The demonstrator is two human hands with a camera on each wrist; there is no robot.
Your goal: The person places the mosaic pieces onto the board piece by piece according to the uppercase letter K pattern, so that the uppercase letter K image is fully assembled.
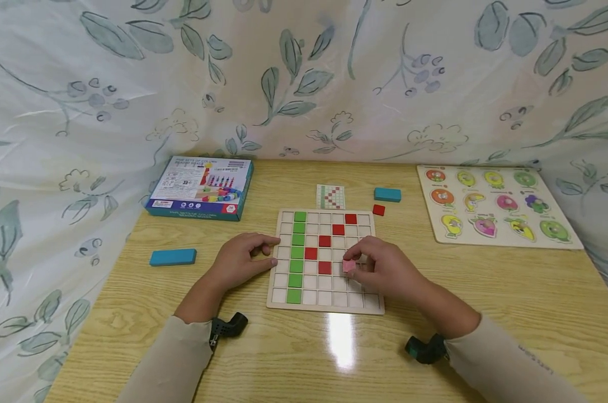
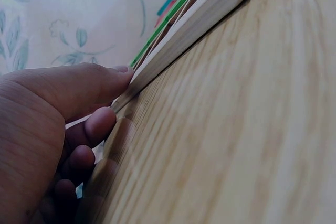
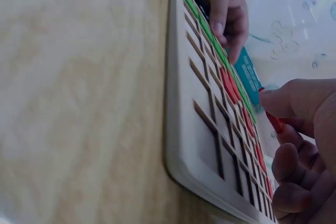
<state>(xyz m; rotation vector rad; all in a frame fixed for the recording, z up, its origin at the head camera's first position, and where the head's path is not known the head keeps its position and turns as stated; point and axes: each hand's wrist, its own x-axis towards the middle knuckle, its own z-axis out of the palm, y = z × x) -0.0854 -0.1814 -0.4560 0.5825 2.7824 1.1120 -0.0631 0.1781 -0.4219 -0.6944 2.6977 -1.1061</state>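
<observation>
A wooden grid board (image 1: 326,309) lies on the table, with a column of green tiles (image 1: 296,252) and several red tiles (image 1: 325,240) set in its squares. Between thumb and fingers, my right hand (image 1: 384,266) pinches a small red square tile (image 1: 349,266) above the board's right half; glare makes it look pinkish in the head view. The right wrist view shows that tile (image 3: 274,121) held on edge, apart from the grid. My left hand (image 1: 240,257) touches the board's left edge with thumb and forefinger, its other fingers bent below.
Behind the board lie a pattern card (image 1: 330,197), a loose red tile (image 1: 378,210) and a blue block (image 1: 387,194). Another blue block (image 1: 173,257) lies left, below a boxed toy set (image 1: 200,187). A fruit puzzle board (image 1: 500,207) occupies the right back.
</observation>
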